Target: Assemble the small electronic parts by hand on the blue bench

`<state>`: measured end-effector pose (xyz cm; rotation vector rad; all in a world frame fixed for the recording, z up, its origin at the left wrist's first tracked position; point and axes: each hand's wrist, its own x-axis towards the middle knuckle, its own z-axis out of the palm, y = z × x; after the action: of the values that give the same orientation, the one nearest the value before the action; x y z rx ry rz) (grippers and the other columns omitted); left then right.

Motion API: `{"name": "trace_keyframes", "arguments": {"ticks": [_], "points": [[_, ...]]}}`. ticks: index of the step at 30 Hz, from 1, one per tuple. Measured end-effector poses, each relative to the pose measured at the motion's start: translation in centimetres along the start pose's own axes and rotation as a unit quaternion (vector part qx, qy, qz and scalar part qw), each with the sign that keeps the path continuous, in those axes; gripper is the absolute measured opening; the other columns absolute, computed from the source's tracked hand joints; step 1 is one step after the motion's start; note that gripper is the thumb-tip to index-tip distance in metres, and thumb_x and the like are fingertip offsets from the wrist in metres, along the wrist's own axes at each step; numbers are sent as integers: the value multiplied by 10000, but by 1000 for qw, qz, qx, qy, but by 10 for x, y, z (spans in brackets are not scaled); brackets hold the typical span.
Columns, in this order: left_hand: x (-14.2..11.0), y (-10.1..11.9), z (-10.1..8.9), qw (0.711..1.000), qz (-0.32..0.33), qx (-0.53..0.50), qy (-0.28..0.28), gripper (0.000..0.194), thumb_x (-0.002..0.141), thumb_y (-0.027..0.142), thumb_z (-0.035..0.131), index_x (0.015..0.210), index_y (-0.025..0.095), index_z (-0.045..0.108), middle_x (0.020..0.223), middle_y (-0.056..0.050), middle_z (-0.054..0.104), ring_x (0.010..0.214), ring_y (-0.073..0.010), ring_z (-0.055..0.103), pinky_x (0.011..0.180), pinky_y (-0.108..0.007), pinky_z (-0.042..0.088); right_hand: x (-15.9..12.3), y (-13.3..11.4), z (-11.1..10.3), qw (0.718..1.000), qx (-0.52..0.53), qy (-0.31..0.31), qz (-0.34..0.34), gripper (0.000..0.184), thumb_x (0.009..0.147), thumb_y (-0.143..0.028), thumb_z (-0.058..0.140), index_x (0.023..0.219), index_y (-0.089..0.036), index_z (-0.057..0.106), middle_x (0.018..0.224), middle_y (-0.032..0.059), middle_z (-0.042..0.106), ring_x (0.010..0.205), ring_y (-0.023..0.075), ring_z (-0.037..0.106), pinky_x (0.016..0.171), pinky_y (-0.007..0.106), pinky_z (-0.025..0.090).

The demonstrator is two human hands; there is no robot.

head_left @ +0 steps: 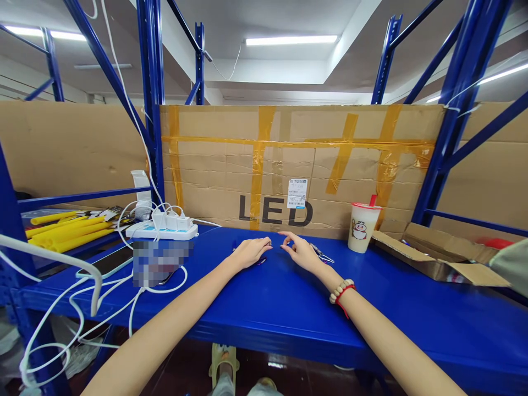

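Both my hands rest far out on the blue metal table point(272, 308), close together near the cardboard wall. My left hand point(249, 252) lies knuckles up with its fingers curled in a pinch; a tiny metallic glint shows at the fingertips, too small to name. My right hand point(300, 250) has its fingers bent and apart, index tip pointing toward the left hand, holding nothing that I can see. A bead bracelet and a red cord point(341, 291) sit on my right wrist. Small metal pliers or tweezers point(322, 254) lie just right of the right hand.
A taped cardboard sheet marked LED point(289, 165) stands behind the table. A lidded drink cup with a red straw point(363, 225) and an open carton point(441, 258) are at the right. A white power strip point(163, 228), cables, a phone point(109, 263) and yellow tubes point(66, 231) lie left.
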<state>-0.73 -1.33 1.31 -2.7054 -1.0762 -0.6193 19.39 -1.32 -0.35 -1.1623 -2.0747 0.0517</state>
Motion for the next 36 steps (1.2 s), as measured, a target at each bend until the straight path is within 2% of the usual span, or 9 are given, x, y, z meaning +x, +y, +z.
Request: {"name": "trace_keyframes", "arguments": {"ticks": [13,17,21,25,31,36], "points": [[2,-4,8,999,35,-4,19,262,911,341,264,959,207,485,927,-28,617,851,-161,589,721,-239,417,-1,0,0,1000,19,-21,7,420,798,-256,444,1217,-238,415,822,-4,569,512,78,464,529,221,385],[2,-4,9,999,36,-4,21,258,908,341,278,964,203,488,945,-34,613,876,-163,580,738,-241,414,2,-8,0,991,127,2,46,418,766,-271,473,1177,-212,428,801,-14,542,444,46,430,470,206,385],[2,-5,11,999,23,-30,23,253,907,355,277,980,212,474,957,-26,615,875,-162,579,737,-241,411,6,-19,-1,954,273,22,123,548,715,-355,535,1210,-210,349,777,-26,534,376,29,378,353,186,333],[2,-4,10,999,24,-40,12,245,910,352,267,953,212,464,926,-20,615,850,-156,577,714,-234,408,7,-19,-2,932,341,17,124,613,668,-376,599,1199,-214,341,731,-45,535,369,21,370,342,174,322],[1,0,8,999,40,-34,8,247,912,343,266,883,184,453,899,-36,608,840,-164,576,705,-238,406,6,-20,1,931,349,-20,102,607,660,-372,627,1181,-222,353,723,-46,542,371,20,379,341,172,314],[2,1,7,999,42,-32,5,212,908,334,290,961,193,439,959,-41,605,897,-172,574,733,-248,409,5,-25,-2,935,334,-21,119,615,656,-376,632,1183,-220,357,727,-42,543,380,19,370,342,171,309]]}}
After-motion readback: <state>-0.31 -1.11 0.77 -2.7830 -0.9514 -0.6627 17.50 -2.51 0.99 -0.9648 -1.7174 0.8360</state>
